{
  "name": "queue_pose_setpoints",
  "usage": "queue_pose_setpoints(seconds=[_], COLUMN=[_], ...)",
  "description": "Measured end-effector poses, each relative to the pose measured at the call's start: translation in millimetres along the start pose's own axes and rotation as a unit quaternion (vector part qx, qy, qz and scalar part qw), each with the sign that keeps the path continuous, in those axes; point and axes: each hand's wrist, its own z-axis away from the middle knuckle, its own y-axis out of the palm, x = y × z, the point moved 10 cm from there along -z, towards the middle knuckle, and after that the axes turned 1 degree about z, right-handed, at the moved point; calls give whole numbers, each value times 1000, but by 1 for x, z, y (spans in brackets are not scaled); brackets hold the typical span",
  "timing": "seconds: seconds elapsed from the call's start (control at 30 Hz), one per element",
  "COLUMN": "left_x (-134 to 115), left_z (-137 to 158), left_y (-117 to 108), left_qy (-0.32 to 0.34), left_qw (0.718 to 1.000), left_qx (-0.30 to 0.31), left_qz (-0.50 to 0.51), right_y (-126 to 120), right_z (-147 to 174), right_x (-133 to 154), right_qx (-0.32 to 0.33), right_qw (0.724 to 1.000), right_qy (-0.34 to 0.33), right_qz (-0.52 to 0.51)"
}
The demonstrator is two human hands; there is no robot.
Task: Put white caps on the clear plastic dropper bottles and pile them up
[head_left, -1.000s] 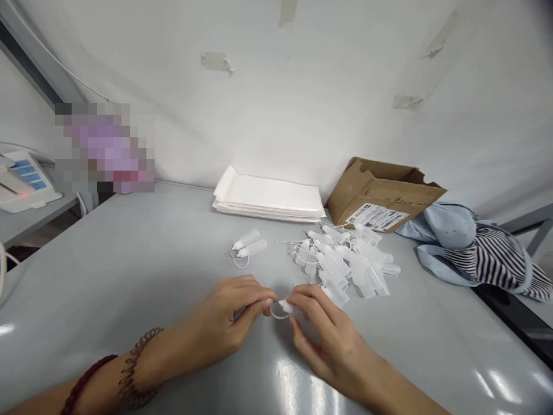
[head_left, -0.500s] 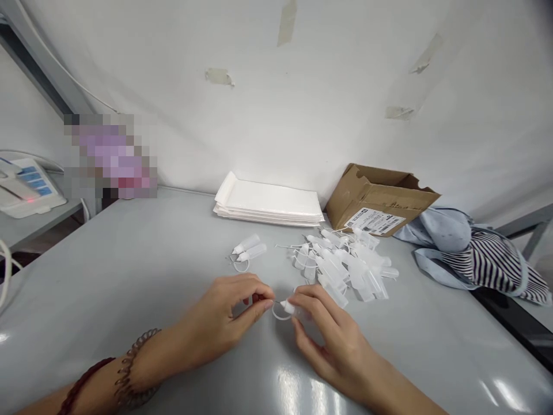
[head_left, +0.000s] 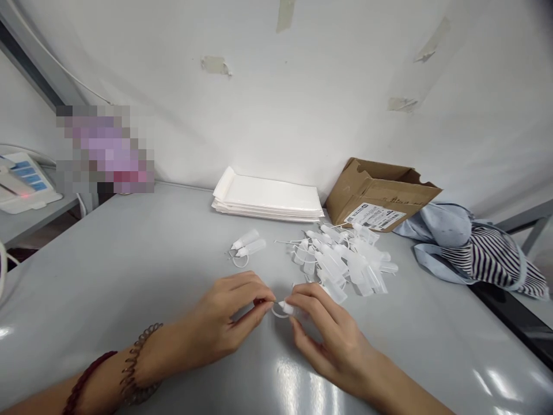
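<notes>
Between my hands, low over the grey table [head_left: 181,230], is a small translucent needle-tip bottle [head_left: 286,308] with a white tip and a thin looped strap. My right hand [head_left: 330,334] grips its body with thumb and fingers, which cover most of it. Thumb and forefinger of my left hand [head_left: 242,314] pinch together at the end of the bottle's thin needle; a cap there is hidden by the fingertips. Two similar bottles [head_left: 246,243] lie side by side beyond my left hand. A loose pile of such bottles [head_left: 345,256] spreads out past my right hand.
A stack of white padded envelopes [head_left: 268,196] lies against the wall. To its right an open cardboard box [head_left: 380,199] stands tilted, beside a blue and striped cloth bag [head_left: 484,251]. At far left are a white device [head_left: 26,184] and a blurred purple item [head_left: 110,150].
Both hands keep nearly the same hold on the bottle. My left fingertips sit slightly closer to its tip. The whole view has shifted a little.
</notes>
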Motion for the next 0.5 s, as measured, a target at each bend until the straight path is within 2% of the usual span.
queue_pose_setpoints(seconds=[0.23, 0.5], left_x=[2, 14], left_z=[1, -3], left_y=[3, 5], left_qy=[-4, -91], left_qw=[1000, 995], left_qx=[-3, 34], left_qz=[4, 34], right_y=[0, -5], right_z=[0, -2], right_x=[-1, -4], right_qx=[2, -2], right_qw=[1000, 999], right_qy=[3, 21], right_qz=[-9, -36])
